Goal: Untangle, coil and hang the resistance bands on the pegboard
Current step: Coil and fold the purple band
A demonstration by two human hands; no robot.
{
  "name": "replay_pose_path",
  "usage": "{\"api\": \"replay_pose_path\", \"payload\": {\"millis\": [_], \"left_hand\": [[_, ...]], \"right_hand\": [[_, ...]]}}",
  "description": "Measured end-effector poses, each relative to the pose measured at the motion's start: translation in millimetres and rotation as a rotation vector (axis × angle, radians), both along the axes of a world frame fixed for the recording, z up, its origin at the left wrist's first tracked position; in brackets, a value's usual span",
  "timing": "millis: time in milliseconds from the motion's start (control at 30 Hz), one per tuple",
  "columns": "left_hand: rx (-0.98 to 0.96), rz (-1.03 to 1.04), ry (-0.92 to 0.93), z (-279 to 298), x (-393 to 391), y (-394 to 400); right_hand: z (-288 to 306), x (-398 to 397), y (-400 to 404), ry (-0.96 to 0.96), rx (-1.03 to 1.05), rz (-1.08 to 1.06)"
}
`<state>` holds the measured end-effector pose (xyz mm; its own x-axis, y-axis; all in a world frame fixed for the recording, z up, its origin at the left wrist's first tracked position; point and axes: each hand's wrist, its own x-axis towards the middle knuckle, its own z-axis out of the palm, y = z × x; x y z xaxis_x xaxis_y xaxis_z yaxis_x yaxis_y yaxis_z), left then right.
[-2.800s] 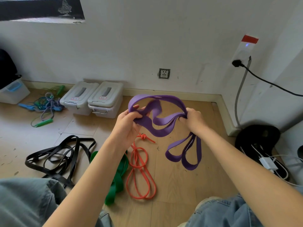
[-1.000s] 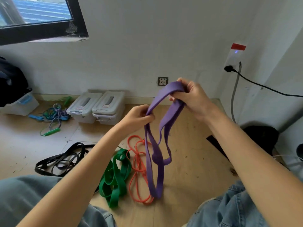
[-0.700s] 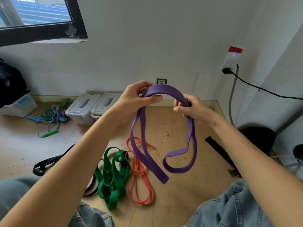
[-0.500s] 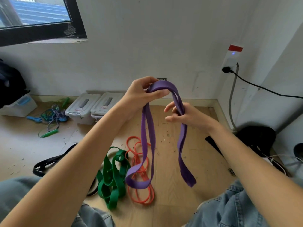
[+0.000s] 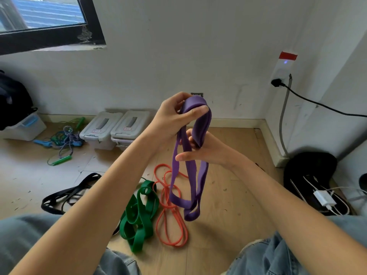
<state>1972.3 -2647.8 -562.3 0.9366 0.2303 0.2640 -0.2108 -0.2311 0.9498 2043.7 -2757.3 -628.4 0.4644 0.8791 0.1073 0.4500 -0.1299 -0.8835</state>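
I hold a wide purple resistance band [image 5: 200,175] up in front of me, folded into several hanging loops. My left hand [image 5: 172,118] pinches the top fold between thumb and fingers. Just below, my right hand [image 5: 204,150] has its fingers curled round the strands, thumb out to the left. On the wooden floor beneath lie a green band [image 5: 139,217], a thin orange band [image 5: 170,211] with a knot, and a black band [image 5: 65,195], all loosely tangled. No pegboard is in view.
Two grey lidded boxes [image 5: 115,126] stand by the wall, with skipping ropes [image 5: 63,141] to their left. A black bag with a white charger [image 5: 321,195] lies at the right under a plugged wall socket [image 5: 282,76]. My jeans-clad knees fill the bottom corners.
The band's loose ends have been gathered: the two separate hanging tails are now folded together into one bundle. My right hand moved down under my left and closer to it.
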Motion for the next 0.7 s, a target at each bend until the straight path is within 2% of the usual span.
{"api": "replay_pose_path", "payload": {"millis": [133,300,500,700], "left_hand": [[-0.031,0.006,0.001,0,1,1],[0.058,0.023,0.004,-2,2,1],[0.044,0.001,0.021,-10,-1,7],[0.047,0.036,-0.006,-18,1,-3]], "right_hand": [[-4,1,6,-0.045,0.008,-0.076],[-4,-3,6,-0.03,-0.007,-0.09],[0,-2,-8,0.126,0.033,-0.124],[4,-6,-2,0.092,0.006,-0.141]]}}
